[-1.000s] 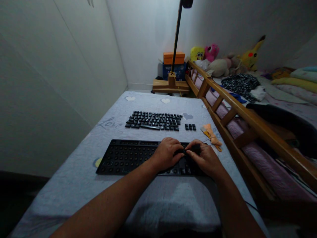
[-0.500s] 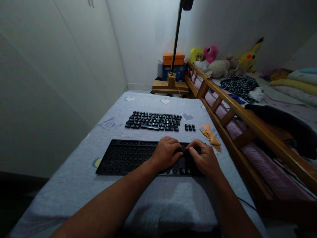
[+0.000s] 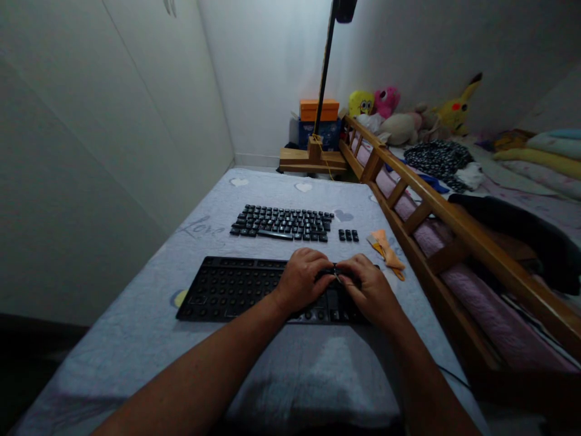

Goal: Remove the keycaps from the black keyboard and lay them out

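A black keyboard (image 3: 236, 287) lies on the cloth-covered surface, its left part stripped of keycaps so that round stems show. Over its right part, my left hand (image 3: 304, 275) is closed, thumb and fingertips pinched at a small dark keycap (image 3: 334, 271). My right hand (image 3: 370, 284) meets it there, also pinching, fingertips against the same spot. The fingers hide most of that keycap, and a thin pale line shows between the thumbs. Some keycaps (image 3: 339, 315) still sit on the keyboard's lower right, beside my right hand.
Loose keycaps (image 3: 284, 223) lie in keyboard-like rows beyond the keyboard, with a small group (image 3: 348, 235) to their right. An orange cloth (image 3: 385, 251) lies near the wooden bed rail (image 3: 426, 200). A stand with a wooden base (image 3: 313, 160) is at the far end.
My right hand has shifted slightly left, its fingers now meeting those of my left hand and covering more of the keycap. My left hand has hardly moved.
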`<state>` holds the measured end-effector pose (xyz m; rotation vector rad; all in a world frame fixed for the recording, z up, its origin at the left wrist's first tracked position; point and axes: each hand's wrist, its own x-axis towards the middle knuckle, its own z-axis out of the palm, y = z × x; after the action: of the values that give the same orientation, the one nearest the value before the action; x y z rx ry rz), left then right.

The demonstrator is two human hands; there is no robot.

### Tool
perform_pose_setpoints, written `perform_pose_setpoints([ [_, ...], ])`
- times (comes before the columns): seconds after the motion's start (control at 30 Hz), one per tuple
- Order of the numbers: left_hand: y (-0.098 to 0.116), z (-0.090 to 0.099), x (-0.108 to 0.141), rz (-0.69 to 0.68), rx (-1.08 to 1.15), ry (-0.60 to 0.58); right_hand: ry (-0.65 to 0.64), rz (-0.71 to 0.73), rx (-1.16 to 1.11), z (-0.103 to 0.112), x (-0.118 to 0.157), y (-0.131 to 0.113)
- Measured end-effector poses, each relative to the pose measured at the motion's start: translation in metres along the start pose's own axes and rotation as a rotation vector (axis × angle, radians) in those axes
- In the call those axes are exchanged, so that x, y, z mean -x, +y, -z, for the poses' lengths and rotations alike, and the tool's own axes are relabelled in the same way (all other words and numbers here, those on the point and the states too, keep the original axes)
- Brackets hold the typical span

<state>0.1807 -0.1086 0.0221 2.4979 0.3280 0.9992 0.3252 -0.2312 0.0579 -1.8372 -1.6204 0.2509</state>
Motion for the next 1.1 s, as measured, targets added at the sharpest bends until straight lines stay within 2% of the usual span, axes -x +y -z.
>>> perform_pose_setpoints([
  [0.47, 0.001, 0.000, -0.001, 0.023, 0.037, -0.018, -0.052, 0.059, 0.045, 0.009, -0.009, 0.007],
  [0.63, -0.001, -0.002, 0.000, 0.080, 0.005, -0.011, 0.065, 0.009, 0.191, 0.023, -0.033, 0.040],
  [0.73, -0.002, -0.002, 0.001, 0.086, -0.013, -0.035, 0.043, -0.124, 0.292, 0.025, -0.050, 0.068],
  [0.83, -0.003, -0.003, 0.002, 0.086, -0.022, -0.061, 0.034, -0.169, 0.323, 0.020, -0.060, 0.090],
  [0.97, -0.004, -0.004, 0.002, 0.080, -0.037, -0.098, 0.016, -0.205, 0.332, 0.012, -0.064, 0.105],
  [1.1, -0.003, -0.003, 0.001, 0.068, -0.037, -0.131, 0.003, -0.229, 0.329, 0.008, -0.066, 0.108],
])
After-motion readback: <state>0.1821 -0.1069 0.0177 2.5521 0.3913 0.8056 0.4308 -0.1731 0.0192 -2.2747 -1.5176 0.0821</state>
